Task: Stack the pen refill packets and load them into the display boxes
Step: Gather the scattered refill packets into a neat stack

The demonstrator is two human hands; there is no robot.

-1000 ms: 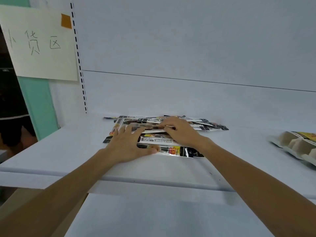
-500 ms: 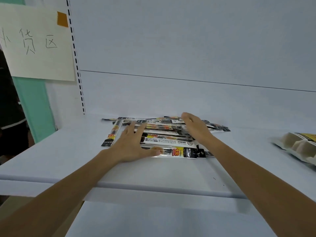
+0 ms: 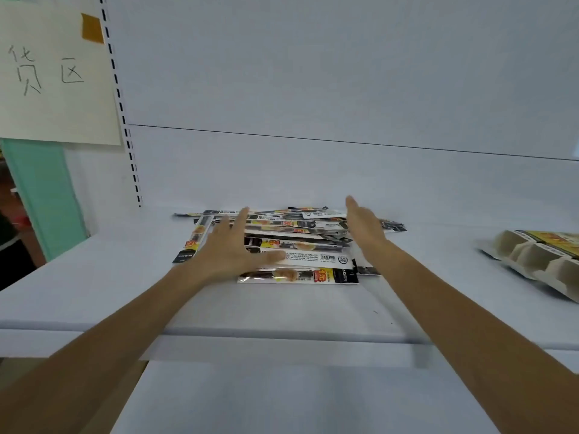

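Head view, the only one I have: pen refill packets (image 3: 294, 242) lie in a loose, fanned heap at the middle of the white shelf (image 3: 94, 277), their ends uneven. A stray packet (image 3: 195, 242) at the heap's 9 o'clock lies crosswise to the rest.

My left hand (image 3: 225, 249) is wide, fingers straight and spread. It sits against the heap's 9 o'clock end with the thumb on a white packet (image 3: 313, 260). My right hand (image 3: 365, 228) is wide too, flat and on edge at the 3 o'clock end; I cannot tell whether it touches the packets. Neither hand holds anything.

Display boxes (image 3: 532, 255) sit well apart at 3 o'clock, near the frame's edge, their compartments seemingly unfilled.

I judge the stacking step is in hand and loading not begun. Next move calls for pressing both palms inward to square the ends, turning the stray packet into line, then gripping the stack.
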